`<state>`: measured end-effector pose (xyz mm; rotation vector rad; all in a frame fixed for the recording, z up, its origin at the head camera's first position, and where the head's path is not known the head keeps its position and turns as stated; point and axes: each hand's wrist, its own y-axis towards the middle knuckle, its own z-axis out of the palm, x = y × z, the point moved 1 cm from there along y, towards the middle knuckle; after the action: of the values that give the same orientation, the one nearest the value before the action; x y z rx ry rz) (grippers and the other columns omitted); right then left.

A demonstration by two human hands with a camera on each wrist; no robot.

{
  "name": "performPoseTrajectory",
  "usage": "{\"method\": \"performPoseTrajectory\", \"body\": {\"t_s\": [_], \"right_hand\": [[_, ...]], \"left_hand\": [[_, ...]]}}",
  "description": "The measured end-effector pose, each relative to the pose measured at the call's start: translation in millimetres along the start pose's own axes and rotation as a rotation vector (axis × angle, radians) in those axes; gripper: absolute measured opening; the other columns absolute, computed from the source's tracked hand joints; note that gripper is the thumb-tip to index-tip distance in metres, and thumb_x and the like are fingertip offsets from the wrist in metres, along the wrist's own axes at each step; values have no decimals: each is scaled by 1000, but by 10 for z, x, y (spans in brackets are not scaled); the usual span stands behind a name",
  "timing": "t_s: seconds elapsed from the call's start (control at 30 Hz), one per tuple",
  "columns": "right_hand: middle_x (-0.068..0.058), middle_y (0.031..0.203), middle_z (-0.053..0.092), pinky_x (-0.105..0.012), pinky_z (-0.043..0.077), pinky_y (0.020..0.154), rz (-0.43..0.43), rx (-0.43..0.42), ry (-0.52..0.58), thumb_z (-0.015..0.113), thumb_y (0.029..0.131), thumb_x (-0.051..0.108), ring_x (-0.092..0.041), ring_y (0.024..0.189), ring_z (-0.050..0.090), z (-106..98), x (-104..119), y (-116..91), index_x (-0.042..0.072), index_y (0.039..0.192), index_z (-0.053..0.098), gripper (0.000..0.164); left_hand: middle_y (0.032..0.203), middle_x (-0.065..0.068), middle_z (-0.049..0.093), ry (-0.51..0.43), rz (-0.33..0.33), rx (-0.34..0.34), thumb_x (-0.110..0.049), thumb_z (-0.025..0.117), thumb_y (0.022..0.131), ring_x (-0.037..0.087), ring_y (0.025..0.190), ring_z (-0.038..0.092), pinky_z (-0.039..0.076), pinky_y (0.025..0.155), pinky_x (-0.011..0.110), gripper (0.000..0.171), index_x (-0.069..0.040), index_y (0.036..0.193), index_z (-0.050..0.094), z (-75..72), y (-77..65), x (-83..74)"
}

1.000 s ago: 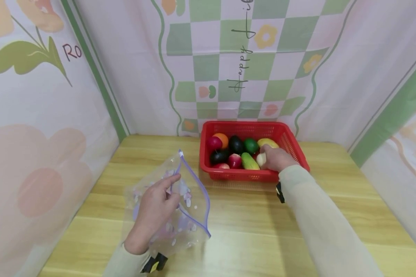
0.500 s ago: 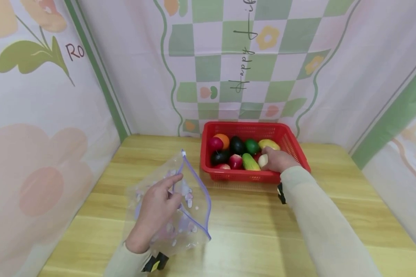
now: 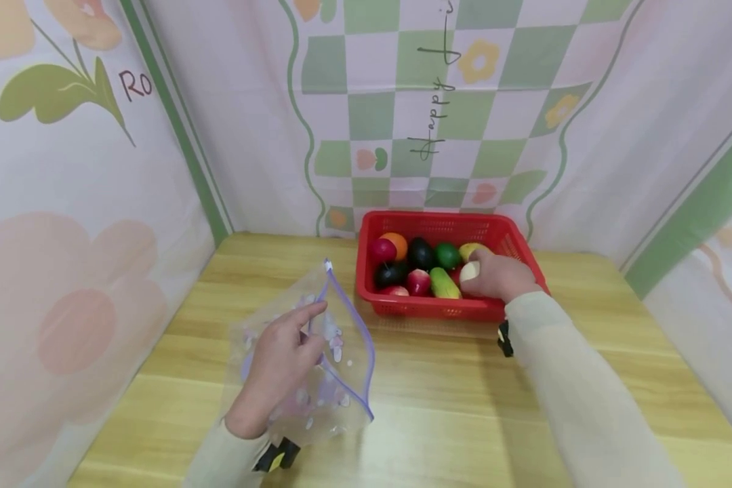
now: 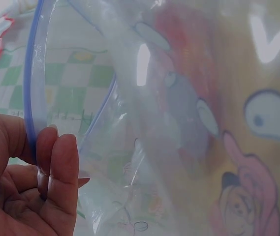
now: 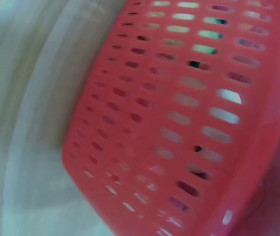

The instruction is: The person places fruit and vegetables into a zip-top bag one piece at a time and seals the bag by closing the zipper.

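Left hand (image 3: 280, 360) pinches one clear bag (image 3: 326, 392); right hand (image 3: 501, 276) grips one pale item (image 3: 469, 272), which could drop back into the red basket (image 3: 415, 307) if that grip slips.

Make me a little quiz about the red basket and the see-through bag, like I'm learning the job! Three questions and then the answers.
1. True or false: the orange fruit is in the red basket.
2. Pick one. What is in the right grip?
A) A long green item
B) A pale, rounded item
C) A round black item
3. Fill the gap: the left grip holds the clear bag, and the bag's mouth is ____.

Key: 1. True. 2. B. 3. Open.
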<state>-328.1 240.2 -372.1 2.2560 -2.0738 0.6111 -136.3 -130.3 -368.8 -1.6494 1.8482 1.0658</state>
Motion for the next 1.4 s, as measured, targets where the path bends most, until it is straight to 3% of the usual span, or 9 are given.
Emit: {"method": "performPoseTrajectory", "body": {"t_s": [0.23, 0.47, 0.57, 0.9, 1.1, 1.23, 1.4], "right_hand": [[-10, 115, 56, -50, 55, 71, -47, -139, -1, 82, 62, 52, -35, 96, 53, -134, 161, -153, 21, 141, 38, 95], [-8, 101, 63, -48, 50, 68, -170, -264, -52, 67, 76, 56, -29, 83, 58, -255, 497, -400, 23, 136, 42, 72], [-7, 97, 63, -47, 51, 67, -214, -291, -50, 68, 76, 55, -27, 81, 58, -273, 636, -501, 26, 134, 43, 69], [3, 95, 62, -38, 52, 64, -347, -324, 79, 74, 73, 49, -19, 78, 58, -180, 1059, -849, 30, 132, 44, 69], [8, 99, 62, -36, 53, 67, -468, -289, 166, 75, 73, 48, -15, 82, 58, -43, 1323, -1065, 28, 131, 45, 69], [13, 87, 62, -29, 50, 61, -569, -282, 165, 75, 71, 46, -11, 74, 57, 70, 1496, -1185, 30, 128, 47, 65], [19, 88, 60, -23, 47, 56, -673, -272, 109, 72, 71, 47, -5, 68, 54, 239, 1668, -1287, 30, 126, 51, 61]], "left_hand": [[88, -5, 62, 21, 15, -7, -8, 57, 80, 8, 41, 47, 38, 42, 27, 50, -18, 129, 62, 0, 7, -18], [84, -7, 60, 21, 16, -4, -10, 56, 80, 8, 41, 45, 39, 44, 28, 50, -18, 129, 62, -5, 21, -31], [83, -7, 60, 21, 15, -4, -10, 56, 80, 8, 40, 45, 39, 44, 28, 50, -17, 129, 63, -5, 22, -30], [85, -6, 62, 7, 15, 2, -10, 56, 81, 7, 43, 51, 40, 42, 27, 49, -17, 129, 62, 5, 29, -25], [78, -8, 62, 1, -1, 12, -11, 56, 81, 8, 43, 52, 39, 42, 28, 50, -18, 130, 61, 10, 40, -27], [70, -10, 62, 0, -12, 22, -12, 55, 81, 9, 42, 53, 39, 41, 29, 50, -19, 131, 61, 12, 48, -29], [73, -8, 62, -29, -24, 34, -12, 55, 81, 9, 45, 56, 39, 39, 29, 50, -18, 131, 60, 5, 54, -39]]}}
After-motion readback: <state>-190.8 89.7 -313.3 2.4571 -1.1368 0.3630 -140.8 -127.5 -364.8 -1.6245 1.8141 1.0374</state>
